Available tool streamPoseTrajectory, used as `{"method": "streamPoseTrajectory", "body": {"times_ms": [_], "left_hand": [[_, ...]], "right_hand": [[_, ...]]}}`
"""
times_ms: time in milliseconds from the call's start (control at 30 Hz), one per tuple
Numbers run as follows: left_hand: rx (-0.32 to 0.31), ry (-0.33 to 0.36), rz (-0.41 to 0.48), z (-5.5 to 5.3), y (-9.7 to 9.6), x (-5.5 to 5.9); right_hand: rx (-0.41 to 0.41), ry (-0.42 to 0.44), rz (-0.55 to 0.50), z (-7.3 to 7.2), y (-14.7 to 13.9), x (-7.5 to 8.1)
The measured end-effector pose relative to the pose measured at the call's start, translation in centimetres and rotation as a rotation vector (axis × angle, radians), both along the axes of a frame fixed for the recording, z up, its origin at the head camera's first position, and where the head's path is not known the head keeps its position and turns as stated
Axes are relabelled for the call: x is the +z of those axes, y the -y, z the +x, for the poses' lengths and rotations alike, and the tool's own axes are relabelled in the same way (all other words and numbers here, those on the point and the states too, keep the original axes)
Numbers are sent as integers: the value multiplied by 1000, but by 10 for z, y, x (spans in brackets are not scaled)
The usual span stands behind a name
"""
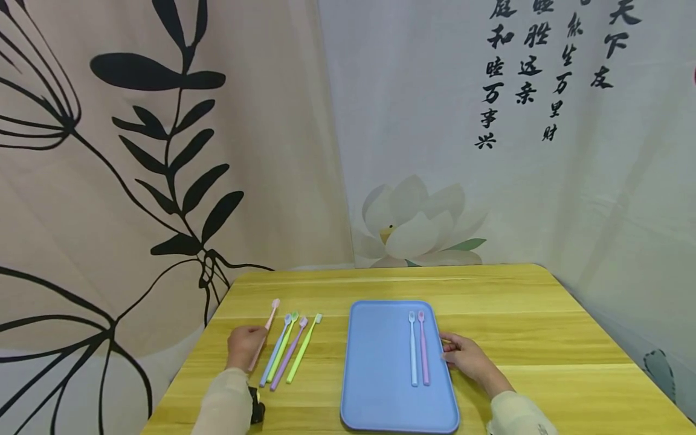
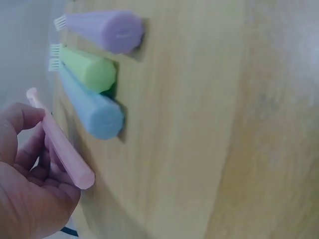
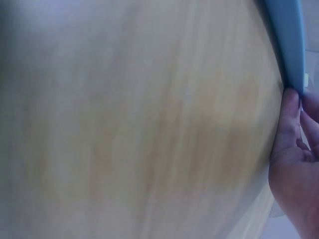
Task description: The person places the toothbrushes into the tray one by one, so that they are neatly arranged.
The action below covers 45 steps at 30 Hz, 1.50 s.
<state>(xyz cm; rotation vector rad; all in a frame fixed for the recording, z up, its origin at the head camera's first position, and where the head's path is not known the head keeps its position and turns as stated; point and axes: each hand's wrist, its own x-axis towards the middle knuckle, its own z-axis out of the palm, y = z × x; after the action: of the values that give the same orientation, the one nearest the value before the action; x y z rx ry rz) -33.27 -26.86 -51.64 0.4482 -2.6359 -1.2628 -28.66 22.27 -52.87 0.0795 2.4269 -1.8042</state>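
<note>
A pink toothbrush (image 1: 272,315) is pinched between the thumb and fingers of my left hand (image 1: 244,347); the left wrist view shows its thick handle end pointing out past the palm. To the right of that hand lie a blue toothbrush (image 1: 276,350), a purple toothbrush (image 1: 290,353) and two green ones, side by side on the table. My right hand (image 1: 469,359) grips the right rim of a blue tray (image 1: 375,362), thumb and fingers on either side of the edge. On the tray's right half lie a light blue toothbrush (image 1: 413,350) and a purple-pink toothbrush (image 1: 423,350).
The wood-patterned table (image 1: 544,338) ends at a back edge before a printed cloth (image 1: 283,151) with plants, a lotus and writing. A black strap (image 1: 257,406) shows at the left wrist. Bare tabletop lies between the loose toothbrushes and the tray.
</note>
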Motion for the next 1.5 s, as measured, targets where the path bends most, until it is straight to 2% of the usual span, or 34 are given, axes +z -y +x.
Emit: {"method": "streamPoseTrajectory", "body": {"times_ms": [200, 333, 567, 833, 1133, 1200, 1400, 1500], "left_hand": [[17, 18, 45, 0, 3, 6], [25, -4, 68, -1, 1, 12], [29, -27, 176, -12, -10, 19], [14, -58, 300, -18, -39, 32], [-12, -69, 402, -19, -75, 42], [-15, -71, 399, -19, -83, 44], [-31, -58, 521, -21, -105, 46], [-42, -74, 515, -23, -116, 45]], "right_hand": [[-6, 1, 4, 1, 0, 1], [-5, 0, 7, 1, 1, 2], [-9, 1, 3, 0, 0, 0], [-2, -10, 40, -1, -1, 0], [0, -15, 21, 0, -1, 1], [-5, -13, 20, 0, -1, 1], [0, -17, 10, 1, 0, 3], [-2, -12, 11, 1, 0, 3]]}}
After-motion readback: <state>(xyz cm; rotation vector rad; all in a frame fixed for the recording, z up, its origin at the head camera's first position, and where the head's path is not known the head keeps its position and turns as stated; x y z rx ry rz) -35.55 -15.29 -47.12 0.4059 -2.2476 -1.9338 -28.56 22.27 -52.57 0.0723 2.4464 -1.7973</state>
